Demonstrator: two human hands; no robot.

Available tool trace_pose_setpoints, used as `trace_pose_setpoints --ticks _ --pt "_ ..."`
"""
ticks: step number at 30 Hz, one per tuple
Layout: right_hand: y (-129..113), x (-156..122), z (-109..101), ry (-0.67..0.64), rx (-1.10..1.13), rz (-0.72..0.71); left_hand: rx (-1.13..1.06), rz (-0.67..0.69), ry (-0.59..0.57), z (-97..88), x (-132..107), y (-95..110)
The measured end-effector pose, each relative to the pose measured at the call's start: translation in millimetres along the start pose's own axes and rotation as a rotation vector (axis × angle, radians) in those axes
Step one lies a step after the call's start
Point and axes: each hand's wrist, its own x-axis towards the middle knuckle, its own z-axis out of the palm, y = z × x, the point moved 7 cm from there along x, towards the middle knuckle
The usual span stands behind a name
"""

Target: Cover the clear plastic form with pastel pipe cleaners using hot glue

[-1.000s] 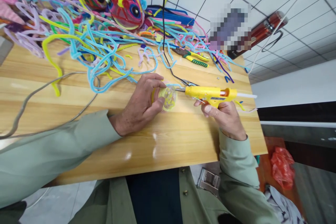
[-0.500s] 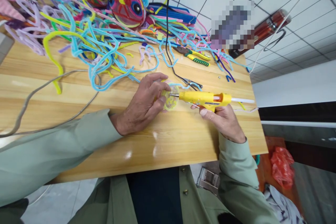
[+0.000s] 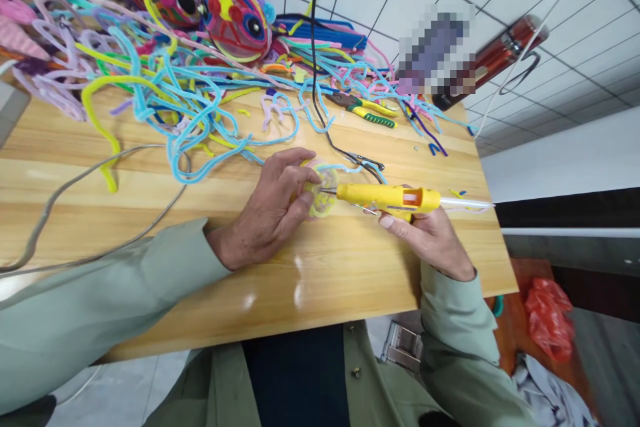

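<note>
A yellow hot glue gun [image 3: 373,196] lies in my right hand [image 3: 434,235], which is closed round its handle. A clear glue stick [image 3: 465,203] sticks out of its back end. Its metal nozzle points left and meets, or hangs just over, a small round see-through disc with yellow edging [image 3: 325,203]. My left hand [image 3: 275,203] pinches the disc's left side between thumb and fingers, so that part is hidden. Just behind the disc a light blue pipe cleaner [image 3: 345,167] and small scissors [image 3: 369,161] lie on the wooden table [image 3: 320,280].
Tangled pipe cleaners [image 3: 195,120] cover the table's back left, with a colourful fish-like craft figure [image 3: 237,23] among them. Pliers [image 3: 367,110] lie behind the glue gun. A black cord [image 3: 314,47] hangs down to the table. A red thermos [image 3: 495,57] stands at the back right.
The glue gun has shifted slightly lower in view and its nozzle a little left over the disc. My left hand keeps its pinch. The whole view has tilted slightly.
</note>
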Motion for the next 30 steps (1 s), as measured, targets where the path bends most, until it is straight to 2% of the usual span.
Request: trace_pose_setpoints --ticks 4,13,30 --pt "0 -2 -3 0.009 -0.006 0.002 -0.024 -0.009 0.023 -2.2 1 -2" --pt "-17 2 2 0.016 -0.076 -0.152 -0.029 -0.010 0.008 -2.5 2 1" --pt "-27 -1 7 0.026 -0.190 -0.164 0.008 -0.001 0.002 0.0 3 3"
